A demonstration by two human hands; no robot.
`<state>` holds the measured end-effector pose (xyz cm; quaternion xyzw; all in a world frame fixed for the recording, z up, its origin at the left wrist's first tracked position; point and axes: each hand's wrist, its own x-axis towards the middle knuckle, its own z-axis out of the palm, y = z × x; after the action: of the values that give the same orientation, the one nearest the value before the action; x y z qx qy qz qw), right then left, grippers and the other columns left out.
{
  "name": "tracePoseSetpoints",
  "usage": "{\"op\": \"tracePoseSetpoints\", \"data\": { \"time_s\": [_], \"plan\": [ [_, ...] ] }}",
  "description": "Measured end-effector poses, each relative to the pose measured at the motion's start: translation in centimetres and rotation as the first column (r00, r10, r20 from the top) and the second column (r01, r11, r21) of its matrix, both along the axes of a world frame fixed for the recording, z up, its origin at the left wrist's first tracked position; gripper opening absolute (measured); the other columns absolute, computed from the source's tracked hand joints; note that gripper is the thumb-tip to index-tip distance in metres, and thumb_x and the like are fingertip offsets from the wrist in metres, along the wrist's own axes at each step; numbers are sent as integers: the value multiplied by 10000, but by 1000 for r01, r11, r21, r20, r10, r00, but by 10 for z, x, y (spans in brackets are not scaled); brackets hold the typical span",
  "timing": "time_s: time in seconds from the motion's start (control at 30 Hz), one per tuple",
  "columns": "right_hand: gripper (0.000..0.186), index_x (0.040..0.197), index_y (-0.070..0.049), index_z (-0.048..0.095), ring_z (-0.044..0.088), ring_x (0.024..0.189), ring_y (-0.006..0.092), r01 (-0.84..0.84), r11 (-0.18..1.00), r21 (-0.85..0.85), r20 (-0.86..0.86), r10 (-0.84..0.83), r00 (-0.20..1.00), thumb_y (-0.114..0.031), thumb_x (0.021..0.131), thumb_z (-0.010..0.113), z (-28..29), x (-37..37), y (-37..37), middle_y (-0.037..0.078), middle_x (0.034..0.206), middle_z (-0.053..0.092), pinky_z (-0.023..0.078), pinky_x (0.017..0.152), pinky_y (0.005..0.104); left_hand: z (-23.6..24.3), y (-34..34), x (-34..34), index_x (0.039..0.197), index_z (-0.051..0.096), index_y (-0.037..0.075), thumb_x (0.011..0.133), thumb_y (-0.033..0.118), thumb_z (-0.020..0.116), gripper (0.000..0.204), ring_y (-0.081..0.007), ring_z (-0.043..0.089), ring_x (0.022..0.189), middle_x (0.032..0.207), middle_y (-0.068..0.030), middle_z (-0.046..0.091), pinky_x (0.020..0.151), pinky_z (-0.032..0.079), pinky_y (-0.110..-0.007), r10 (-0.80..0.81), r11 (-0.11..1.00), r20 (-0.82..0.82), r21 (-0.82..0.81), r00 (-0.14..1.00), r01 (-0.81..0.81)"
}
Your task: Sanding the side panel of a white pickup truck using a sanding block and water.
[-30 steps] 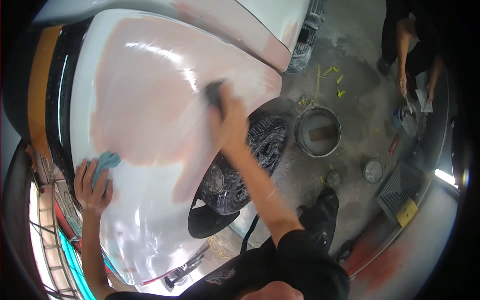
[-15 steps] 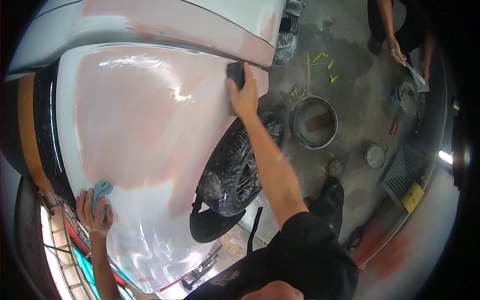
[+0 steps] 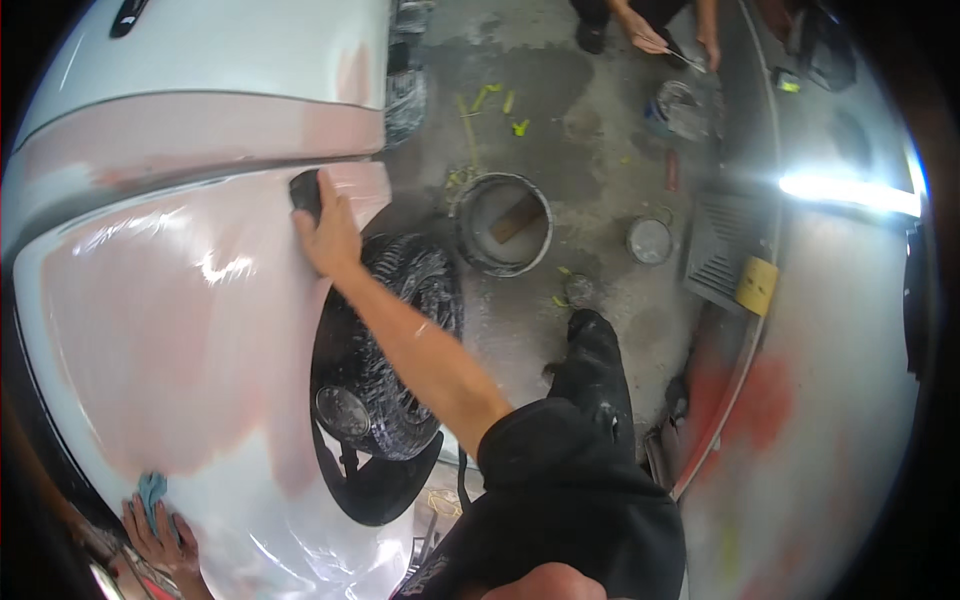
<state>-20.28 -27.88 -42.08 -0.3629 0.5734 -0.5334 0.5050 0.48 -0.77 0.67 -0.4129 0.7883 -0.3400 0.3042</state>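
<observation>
My right hand [image 3: 328, 235] presses a dark sanding block [image 3: 305, 193] flat against the wet, pink-primed car fender [image 3: 180, 330], near the fender's upper corner by the door gap. At the lower left my left hand [image 3: 160, 540] rests on the fender's edge with a blue cloth [image 3: 151, 490] under its fingers. Below my right forearm sits the covered wheel [image 3: 385, 345] in its arch.
A grey bucket [image 3: 503, 223] with a stick in it stands on the concrete floor next to the wheel. A small tin [image 3: 649, 240] sits beyond it. Another person's hands [image 3: 670, 35] work at the top right. A second car panel [image 3: 830, 400] with red patches fills the right.
My right hand has slid the block up the fender toward the door gap. The view has shifted, so the left hand with the cloth now sits lower in the picture.
</observation>
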Motion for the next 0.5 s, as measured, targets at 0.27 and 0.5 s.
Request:
{"op": "tracePoseSetpoints", "data": {
  "time_s": [0.27,0.5],
  "plan": [
    [747,1525,-109,302,565,1032,463,-141,988,-64,3,141,990,-233,872,642,-17,-30,22,275,1130,537,476,900,501,-1,-1,-9,1234,611,-2,1002,151,515,294,-480,524,1244,1332,-273,559,1033,458,-587,12,999,39,30,999,-13],
    [754,1509,-89,351,575,1011,422,-304,944,-128,28,310,950,-189,841,685,71,24,101,272,1198,560,469,936,460,31,16,10,1294,575,73,974,168,554,335,-493,523,1235,1342,-253,556,1023,445,-592,71,996,-19,55,997,-70]
  ]
}}
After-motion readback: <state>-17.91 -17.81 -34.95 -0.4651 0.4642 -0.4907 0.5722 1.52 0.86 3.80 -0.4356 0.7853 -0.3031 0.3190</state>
